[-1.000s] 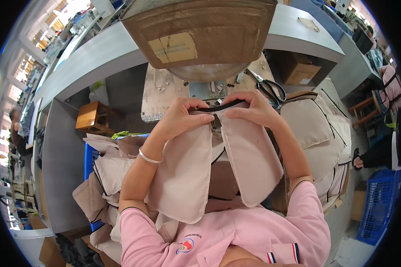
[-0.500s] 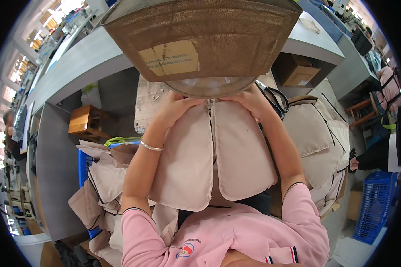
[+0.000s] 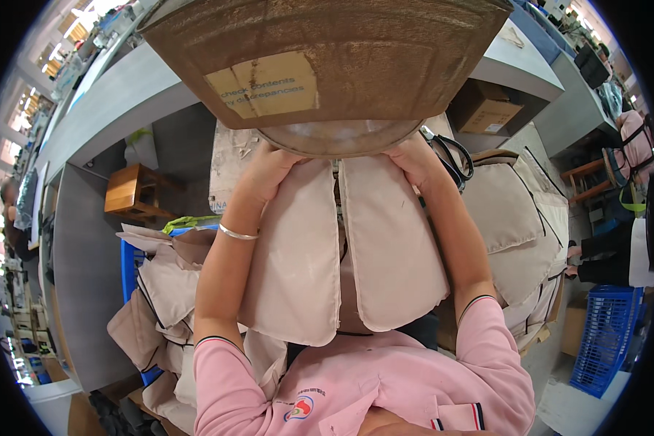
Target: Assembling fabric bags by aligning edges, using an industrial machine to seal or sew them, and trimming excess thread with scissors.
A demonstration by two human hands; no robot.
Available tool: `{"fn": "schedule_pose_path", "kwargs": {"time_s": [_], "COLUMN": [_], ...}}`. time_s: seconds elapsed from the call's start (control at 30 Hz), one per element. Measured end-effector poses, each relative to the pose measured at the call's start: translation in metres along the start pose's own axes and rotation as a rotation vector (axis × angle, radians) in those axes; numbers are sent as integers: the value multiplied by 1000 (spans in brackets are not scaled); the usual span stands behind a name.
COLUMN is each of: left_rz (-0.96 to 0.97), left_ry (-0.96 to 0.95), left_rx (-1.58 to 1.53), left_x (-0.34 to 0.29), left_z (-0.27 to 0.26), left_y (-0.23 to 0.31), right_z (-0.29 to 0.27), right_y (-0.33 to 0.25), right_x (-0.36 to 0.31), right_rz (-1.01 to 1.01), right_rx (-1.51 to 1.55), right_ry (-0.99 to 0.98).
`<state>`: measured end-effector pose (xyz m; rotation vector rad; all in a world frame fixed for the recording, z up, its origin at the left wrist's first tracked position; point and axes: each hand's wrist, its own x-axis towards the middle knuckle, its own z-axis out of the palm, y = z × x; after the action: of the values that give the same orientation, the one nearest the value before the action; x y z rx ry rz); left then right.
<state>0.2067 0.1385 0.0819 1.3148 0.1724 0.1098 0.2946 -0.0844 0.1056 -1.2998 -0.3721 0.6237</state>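
Note:
A beige padded fabric piece point(image 3: 291, 254) with two long rounded flaps hangs toward my lap, a narrow dark gap between the flaps. My left hand point(image 3: 272, 173) grips its upper left edge, the thumb lying over the cloth. On the upper right edge, my right hand point(image 3: 414, 161) has hold of the same piece. The fingertips of both hands are hidden behind the round pale rim point(image 3: 341, 140) under a big worn brown container point(image 3: 370, 65) with a cream label. Black-handled scissors point(image 3: 454, 160) lie just beyond my right hand.
To the left, a blue crate point(image 3: 128, 269) overflows with beige fabric pieces point(image 3: 168, 291). More beige pieces point(image 3: 509, 211) are heaped on the right. A wooden stool point(image 3: 127, 192) and a cardboard box point(image 3: 487, 109) stand under the grey table point(image 3: 123, 102). A blue basket point(image 3: 604, 338) and a person's legs point(image 3: 607, 265) are at far right.
The view has shifted a little, and the brown container looks larger and further left. Both hands keep their hold on the fabric piece, almost unmoved. The person's legs at far right have shifted slightly.

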Motion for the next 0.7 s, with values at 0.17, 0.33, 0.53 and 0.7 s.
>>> {"fn": "schedule_pose_path", "kwargs": {"time_s": [0.17, 0.33, 0.53, 0.7], "left_rz": [116, 52, 218, 618], "left_ry": [85, 153, 128, 275], "left_rx": [-14, -98, 213, 586], "left_x": [2, -20, -84, -100], "left_z": [-8, -40, 25, 123], "left_y": [-4, 28, -7, -24], "right_z": [-12, -62, -61, -20], "right_y": [6, 7, 29, 29], "right_x": [-2, -26, -89, -126], "right_rz": [-37, 2, 132, 54], "right_rx": [13, 27, -266, -311], "right_ry": [1, -130, -515, -500]}}
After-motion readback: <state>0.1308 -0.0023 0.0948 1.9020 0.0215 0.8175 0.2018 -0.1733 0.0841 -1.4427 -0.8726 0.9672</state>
